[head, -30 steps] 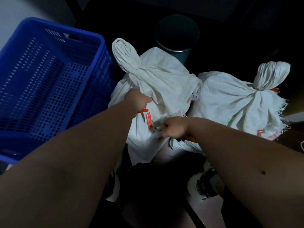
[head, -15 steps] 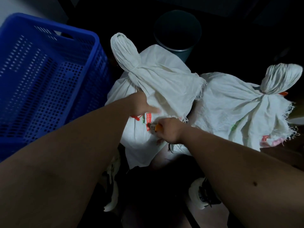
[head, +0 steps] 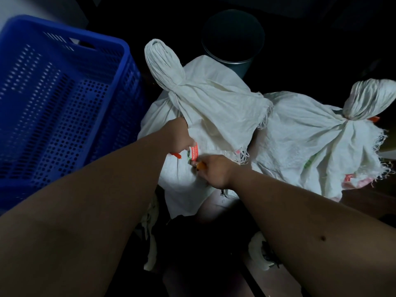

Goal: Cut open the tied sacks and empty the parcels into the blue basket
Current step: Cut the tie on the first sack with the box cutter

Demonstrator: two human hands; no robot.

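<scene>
Two white woven sacks stand on the dark floor, both knotted at the top. The near sack [head: 214, 108] is in the middle; the second sack [head: 310, 142] is to its right. My left hand [head: 179, 136] pinches the red tag and tie [head: 194, 149] on the near sack's front. My right hand [head: 215, 171] grips an orange-handled cutter [head: 200, 166] whose tip is at that tag. The blue perforated basket [head: 64, 99] stands to the left of the sacks, and no parcels show in it.
A dark round bin [head: 232, 42] stands behind the near sack. An orange tie [head: 375, 118] shows at the second sack's knot. White scraps [head: 150, 228] and a pale shoe [head: 263, 251] lie on the dark floor near me.
My left hand slid a little down the sack front onto the red tag. My right hand moved up and left, bringing the cutter to the tag. The view shifted slightly.
</scene>
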